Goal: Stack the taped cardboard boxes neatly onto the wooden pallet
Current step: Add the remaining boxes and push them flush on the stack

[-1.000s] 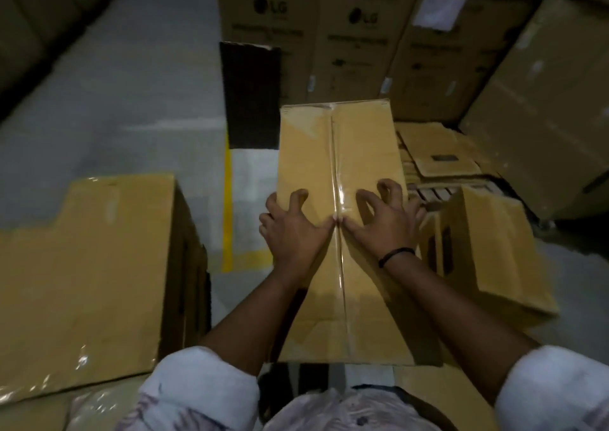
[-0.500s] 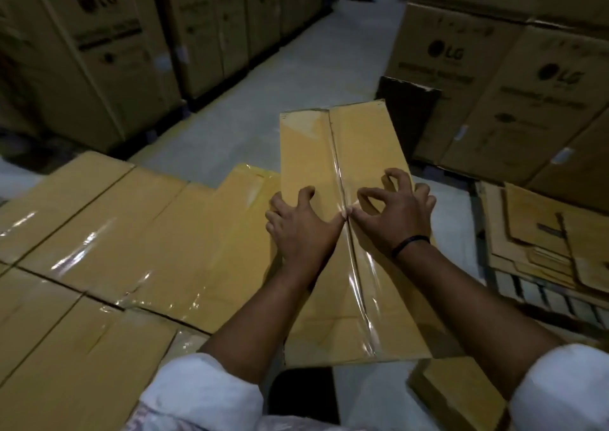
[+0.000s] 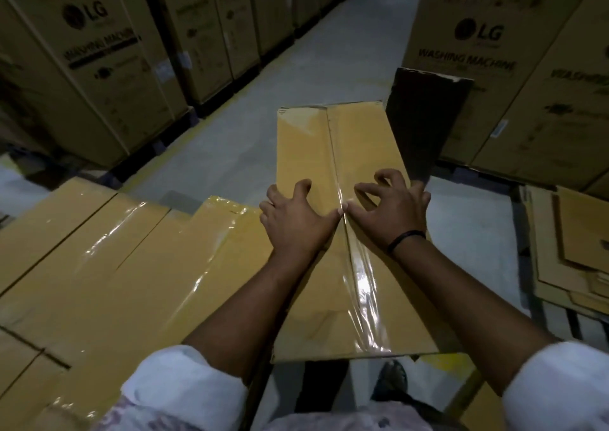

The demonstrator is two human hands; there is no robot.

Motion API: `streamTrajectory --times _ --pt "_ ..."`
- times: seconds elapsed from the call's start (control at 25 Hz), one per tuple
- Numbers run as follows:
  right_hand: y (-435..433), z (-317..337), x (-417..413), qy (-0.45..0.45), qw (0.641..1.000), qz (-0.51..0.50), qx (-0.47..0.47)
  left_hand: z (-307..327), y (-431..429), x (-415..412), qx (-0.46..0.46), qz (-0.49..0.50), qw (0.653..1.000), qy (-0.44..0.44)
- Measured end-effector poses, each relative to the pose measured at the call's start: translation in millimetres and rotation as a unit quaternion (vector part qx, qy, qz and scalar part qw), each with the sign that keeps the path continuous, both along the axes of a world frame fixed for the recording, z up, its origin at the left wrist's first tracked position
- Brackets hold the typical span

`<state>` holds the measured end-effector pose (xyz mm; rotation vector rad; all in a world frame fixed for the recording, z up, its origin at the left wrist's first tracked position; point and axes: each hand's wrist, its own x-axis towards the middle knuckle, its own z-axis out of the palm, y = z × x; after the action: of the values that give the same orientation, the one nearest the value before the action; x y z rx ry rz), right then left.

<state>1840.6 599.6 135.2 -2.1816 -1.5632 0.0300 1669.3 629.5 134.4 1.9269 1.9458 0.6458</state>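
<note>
A long taped cardboard box (image 3: pixel 359 140) with clear tape along its centre seam is held out in front of me, its near end above the floor. My left hand (image 3: pixel 296 224) and my right hand (image 3: pixel 390 211) lie on its top, one on each side of the seam. Their fingers are curled like claws and both thumbs press in at the seam. To the left lies a stack of several taped boxes (image 3: pixel 99 266), their tops level with the held box, which overlaps its right edge. Whatever the stack rests on is hidden.
Tall washing-machine cartons (image 3: pixel 99 68) line the left side, and more (image 3: pixel 487 68) stand at the back right. A dark board (image 3: pixel 425 117) leans against the right cartons. Flattened cardboard sheets (image 3: pixel 573 252) lie on wooden slats at right. A grey floor aisle (image 3: pixel 329 51) runs ahead. My shoe (image 3: pixel 392 378) shows below.
My view has swung left, bringing the stack of taped boxes into sight beside the held box. Both hands keep the same hold at the seam.
</note>
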Motion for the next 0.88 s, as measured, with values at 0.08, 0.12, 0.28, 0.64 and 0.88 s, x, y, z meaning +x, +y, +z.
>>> streamTrajectory --times 0.08,0.12,0.28,0.64,0.88 --pt "25.2 -0.7 39.5 -0.003 1.000 0.020 -0.015 0.4 19.1 39.7 -0.006 0.012 1.000 0.004" --pt "36.1 2.2 56.0 -0.003 0.999 0.028 -0.018 1.6 28.0 56.1 -0.010 0.016 1.000 0.002" --pt "97.6 19.5 113.5 -0.010 0.998 0.062 -0.026 17.2 74.8 110.0 0.000 0.052 0.999 -0.007" --pt "303.9 11.6 142.0 -0.015 0.992 0.127 -0.017 14.5 258.7 139.6 -0.011 0.129 0.992 -0.013" --pt "458.9 12.3 93.4 -0.021 0.981 0.194 -0.002 14.2 386.3 93.5 -0.033 0.195 0.980 -0.017"
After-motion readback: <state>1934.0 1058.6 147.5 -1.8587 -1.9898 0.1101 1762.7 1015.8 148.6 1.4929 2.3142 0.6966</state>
